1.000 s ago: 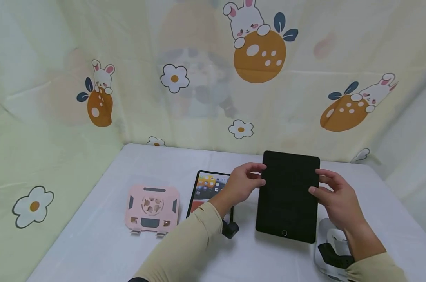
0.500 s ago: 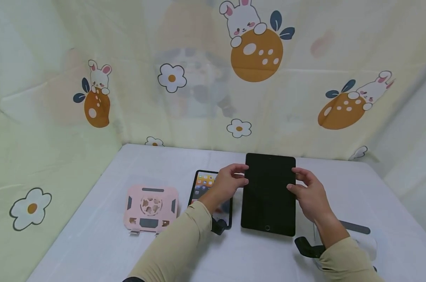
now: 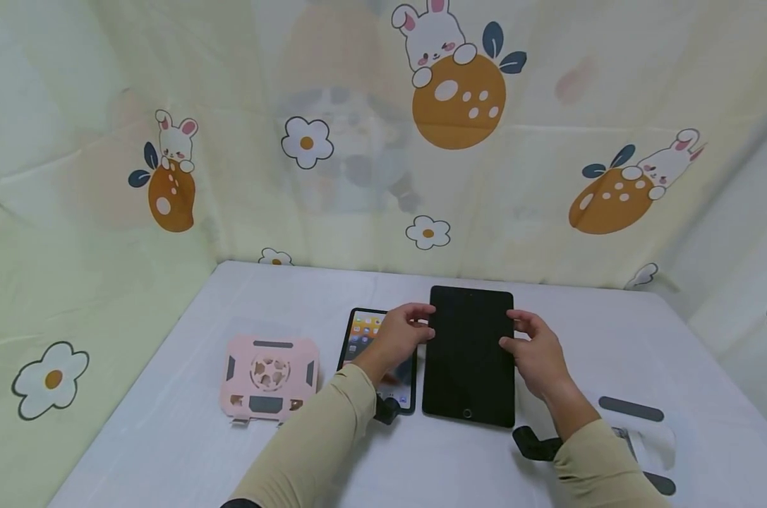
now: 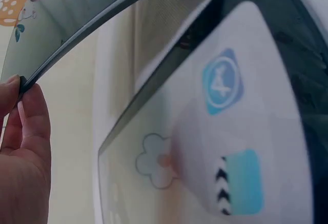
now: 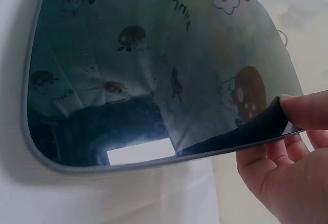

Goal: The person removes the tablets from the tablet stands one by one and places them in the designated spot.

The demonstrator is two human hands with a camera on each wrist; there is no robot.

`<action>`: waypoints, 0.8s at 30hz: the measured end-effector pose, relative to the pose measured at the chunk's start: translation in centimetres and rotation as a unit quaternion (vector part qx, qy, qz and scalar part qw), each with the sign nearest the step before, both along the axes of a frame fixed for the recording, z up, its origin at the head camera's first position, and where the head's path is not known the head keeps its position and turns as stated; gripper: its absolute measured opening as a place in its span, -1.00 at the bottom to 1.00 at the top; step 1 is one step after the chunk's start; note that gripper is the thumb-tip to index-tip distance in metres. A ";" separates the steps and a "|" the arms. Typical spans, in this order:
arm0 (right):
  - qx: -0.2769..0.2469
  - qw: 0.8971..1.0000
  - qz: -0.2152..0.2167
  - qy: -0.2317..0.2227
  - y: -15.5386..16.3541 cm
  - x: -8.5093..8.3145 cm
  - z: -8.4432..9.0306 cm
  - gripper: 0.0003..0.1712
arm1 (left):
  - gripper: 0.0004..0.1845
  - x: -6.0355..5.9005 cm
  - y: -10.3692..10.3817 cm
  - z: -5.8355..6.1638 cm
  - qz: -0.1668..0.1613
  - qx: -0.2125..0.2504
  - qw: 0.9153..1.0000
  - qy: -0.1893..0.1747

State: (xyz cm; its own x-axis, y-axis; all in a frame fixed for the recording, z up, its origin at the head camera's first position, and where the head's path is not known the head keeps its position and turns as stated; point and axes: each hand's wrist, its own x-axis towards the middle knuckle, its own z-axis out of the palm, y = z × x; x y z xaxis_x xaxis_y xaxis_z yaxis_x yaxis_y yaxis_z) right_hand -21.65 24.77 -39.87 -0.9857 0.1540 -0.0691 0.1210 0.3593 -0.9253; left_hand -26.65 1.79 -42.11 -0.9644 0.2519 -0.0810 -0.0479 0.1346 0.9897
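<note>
Over the last second the flat black tablet with a dark screen (image 3: 468, 356) has drifted from right of centre toward the middle of the head view and sunk lower, so that its near edge with the round button now appears to rest on the white desk (image 3: 281, 296). It looks nearly set down just right of the smaller tablet with a lit, colourful screen (image 3: 365, 331).

The left hand (image 3: 401, 335) pinches the dark tablet's left edge, thumb on top and fingers (image 4: 28, 111) beneath. The right hand (image 3: 535, 349) grips the right edge the same way, thumb over the glass and fingers (image 5: 271, 152) curled under. Both wrist views show the far end lifted off the surface.

By count: two tablets, one dark and one lit; one pink folding stand (image 3: 270, 377) lying flat at lower left; one white stand with grey pads (image 3: 637, 427) at lower right, partly hidden by the right sleeve. A black wrist strap sits on each arm.
</note>
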 end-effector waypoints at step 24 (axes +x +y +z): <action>-0.010 1.000 0.003 -0.026 -0.2 -0.6 -2.3 -0.36 | -0.59 0.0 -0.3 -0.9 0.002 -0.042 0.999 0.004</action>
State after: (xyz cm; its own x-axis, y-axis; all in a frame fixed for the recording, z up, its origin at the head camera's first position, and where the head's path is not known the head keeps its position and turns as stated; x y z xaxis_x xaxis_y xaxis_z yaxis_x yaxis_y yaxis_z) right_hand -22.21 24.57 -42.19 -0.9815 0.1459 -0.1240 0.1677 0.3423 -0.9245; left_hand -26.60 1.51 -42.99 -0.9661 0.2404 -0.0939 -0.0410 0.2163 0.9755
